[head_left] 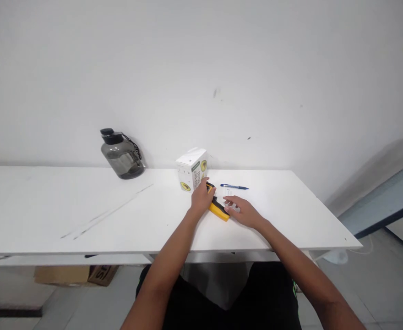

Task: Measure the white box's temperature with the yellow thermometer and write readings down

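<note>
Tool [218, 211], yellow and black, on the middle of the desk [91, 206], just near and right of the box [190, 173]. It slants, its head to the far left and its handle to the near right, so that each hand meets a different end. The left hand [202, 198] covers the head, apparently to steady it; the right hand [243, 212] comes in beside the handle, well placed to reach that end.

Fingers of the left hand are bent and mostly closed about the head, which shows in part beyond them; how firmly they press cannot be told. Fingers of the right hand are partly open and loosely curved, with nothing seen in their hold; the thumb lies at the end of the handle, though whether it touches is unclear. Beneath and beyond these fingers lies a printed slip [229, 192], too small to read, and along its far side a pen [234, 186].

The box stands upright toward the wall [201, 68], as does the bottle [121, 158] farther left, its cap and strap uppermost; both positions presumably keep them out of the arms' way. Below the desk, at left, sits a brown carton [64, 275].
</note>
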`<control>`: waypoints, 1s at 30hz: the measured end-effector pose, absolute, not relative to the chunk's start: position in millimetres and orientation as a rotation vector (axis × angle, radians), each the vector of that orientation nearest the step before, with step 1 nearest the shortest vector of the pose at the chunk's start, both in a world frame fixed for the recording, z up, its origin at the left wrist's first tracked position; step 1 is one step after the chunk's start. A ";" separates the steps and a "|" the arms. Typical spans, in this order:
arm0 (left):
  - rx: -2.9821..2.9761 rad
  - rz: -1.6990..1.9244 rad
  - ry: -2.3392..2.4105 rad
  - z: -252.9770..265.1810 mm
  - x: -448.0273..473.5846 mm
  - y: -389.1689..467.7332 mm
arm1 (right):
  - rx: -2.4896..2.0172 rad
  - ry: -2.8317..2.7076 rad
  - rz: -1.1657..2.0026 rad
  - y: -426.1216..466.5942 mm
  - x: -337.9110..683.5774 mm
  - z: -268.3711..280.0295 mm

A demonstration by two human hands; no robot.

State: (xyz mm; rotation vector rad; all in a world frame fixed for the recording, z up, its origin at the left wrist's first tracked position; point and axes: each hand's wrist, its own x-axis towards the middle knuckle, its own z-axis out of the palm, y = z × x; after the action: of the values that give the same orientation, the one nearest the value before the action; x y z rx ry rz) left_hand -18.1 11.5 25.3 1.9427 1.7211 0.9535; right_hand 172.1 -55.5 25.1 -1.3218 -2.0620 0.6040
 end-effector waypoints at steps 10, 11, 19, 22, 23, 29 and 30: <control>1.714 1.454 1.618 33.2 -16.4 7.4 | -1.854 -2.349 0.019 -30.7 102.1 36.6; 1.727 1.479 1.635 32.8 -16.0 7.2 | -1.879 -2.300 -0.009 -28.3 101.9 30.3; 2.006 1.834 1.554 25.4 -13.6 3.1 | -1.642 -1.729 0.429 -25.2 114.6 7.9; 1.789 1.846 1.790 24.6 -19.3 10.7 | -1.414 -1.402 0.626 -29.5 114.3 5.0; 1.688 1.832 1.845 23.7 -21.9 14.7 | -1.319 -1.326 0.671 -30.2 114.1 4.1; 1.274 1.632 1.894 10.2 -37.8 41.6 | -0.999 -1.049 0.974 -28.6 113.0 5.2; 1.257 1.601 1.897 8.0 -40.0 44.6 | -0.957 -1.016 1.019 -28.0 112.8 6.4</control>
State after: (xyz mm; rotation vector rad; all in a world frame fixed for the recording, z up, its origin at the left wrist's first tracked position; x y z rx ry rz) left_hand -40.0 44.6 8.0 1.2569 1.8971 1.6009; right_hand 112.8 -28.0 6.4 -0.9570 -1.0162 1.0191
